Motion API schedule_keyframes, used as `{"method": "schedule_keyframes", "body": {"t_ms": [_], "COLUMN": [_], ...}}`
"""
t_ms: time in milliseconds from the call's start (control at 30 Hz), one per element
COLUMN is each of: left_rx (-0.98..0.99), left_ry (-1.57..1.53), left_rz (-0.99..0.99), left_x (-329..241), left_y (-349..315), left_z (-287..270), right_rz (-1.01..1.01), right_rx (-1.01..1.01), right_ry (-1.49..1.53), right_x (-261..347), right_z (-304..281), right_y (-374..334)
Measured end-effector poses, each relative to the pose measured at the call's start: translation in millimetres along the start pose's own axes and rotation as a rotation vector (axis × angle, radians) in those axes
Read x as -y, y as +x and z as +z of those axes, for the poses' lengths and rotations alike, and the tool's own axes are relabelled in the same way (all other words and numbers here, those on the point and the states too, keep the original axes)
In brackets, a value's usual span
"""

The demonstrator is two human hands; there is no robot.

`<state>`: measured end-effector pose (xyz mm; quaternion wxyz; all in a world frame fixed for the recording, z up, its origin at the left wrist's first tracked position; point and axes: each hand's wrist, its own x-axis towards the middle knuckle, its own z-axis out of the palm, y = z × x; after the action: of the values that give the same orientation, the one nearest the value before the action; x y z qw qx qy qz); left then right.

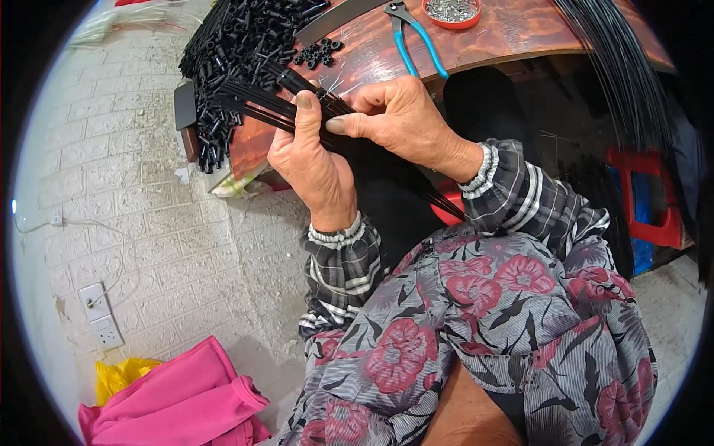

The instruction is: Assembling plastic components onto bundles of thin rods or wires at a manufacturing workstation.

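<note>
Both hands work at frame centre, 12 o'clock of the person's lap. Left hand [309,160]: grip closed around a bundle of thin black plastic rods [256,104], thumb pressed flat on top, fingers wrapped under. Right hand [401,119]: grip pinched shut on the same bundle from the 3 o'clock side, fingertips touching the left thumb.

The bundle runs diagonally: tips toward 10 o'clock over the desk edge, tail toward 4 o'clock, passing under the right wrist and ending near the plaid cuff.

Glossy reddish-brown wooden desk [513,33] sits at 12 o'clock. On it:
- heap of short black plastic tube pieces [238,37] at 11 o'clock of the hands, spilling over the desk's left edge
- pliers with turquoise handles [416,41] at 1 o'clock, lying flat, apart from the hands
- round red tray of small metal parts [451,11] just beyond the pliers, cut by the top edge

A second sheaf of long black strands [617,67] hangs at 2 o'clock, well apart from the hands.

Red plastic stool [647,193] at 3 o'clock. Pink cloth [178,401] on the tiled floor at 8 o'clock, yellow bag [115,375] touching it. White wall socket [100,316] at 9 o'clock.
</note>
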<state>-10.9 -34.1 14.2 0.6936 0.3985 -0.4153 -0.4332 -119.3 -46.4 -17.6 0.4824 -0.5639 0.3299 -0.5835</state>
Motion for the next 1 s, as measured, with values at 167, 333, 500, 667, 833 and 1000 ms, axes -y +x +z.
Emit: {"method": "schedule_keyframes", "body": {"t_ms": [167,333,500,667,833,1000], "left_rx": [0.036,0.021,-0.028,-0.054,-0.043,-0.022], "left_ry": [-0.076,-0.047,-0.059,-0.087,-0.096,-0.072], "left_rz": [-0.036,-0.044,-0.094,-0.081,-0.100,-0.111], "left_x": [1.1,3.4,5.3,0.7,3.8,2.4], "left_y": [-2.5,-3.8,-5.1,-7.4,-9.8,-6.9], "left_z": [2.3,-2.0,-0.4,0.3,-3.4,-2.5], "right_rz": [-0.079,-0.094,-0.015,0.378,0.318,0.099], "right_rx": [-0.006,0.042,0.056,0.254,0.214,0.142], "right_ry": [-0.054,0.013,0.124,0.218,0.132,0.068], "right_x": [-1.0,-8.3,-9.8,5.6,-0.8,-14.1], "right_z": [1.0,-0.2,-5.8,-14.2,-8.7,0.8], "right_y": [-0.3,1.8,3.1,8.5,7.9,8.5]}}
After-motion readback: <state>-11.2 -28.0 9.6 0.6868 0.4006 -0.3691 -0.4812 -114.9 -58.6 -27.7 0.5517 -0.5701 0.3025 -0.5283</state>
